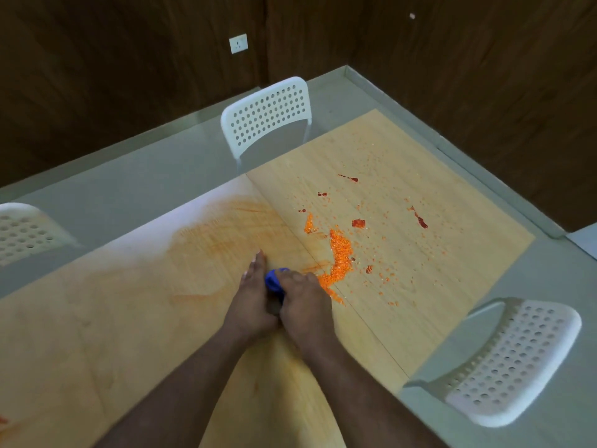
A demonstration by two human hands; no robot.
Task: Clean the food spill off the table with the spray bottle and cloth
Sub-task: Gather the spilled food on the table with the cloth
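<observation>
A small bunched blue cloth point(274, 279) is seen on the light wooden table point(97, 334), wedged between the two hands, with only its upper rounded part visible; its long axis and heading cannot be told, since most of it is covered. The left hand point(250, 300) is laid along the cloth's left side with its fingers stretched straight toward the far edge of the table, touching the cloth. The right hand point(305, 307) is placed on the cloth's right side with its fingers curled over the top of it, so the cloth is gripped there. Just to the right of the right hand, a heap of orange crumbs point(339, 257) is spread over the table, and dark red sauce spots point(358, 223) are scattered farther off. Orange smears point(226, 221) are streaked across the wood beyond the left hand. White perforated plastic chairs point(268, 114) are set around the table.
</observation>
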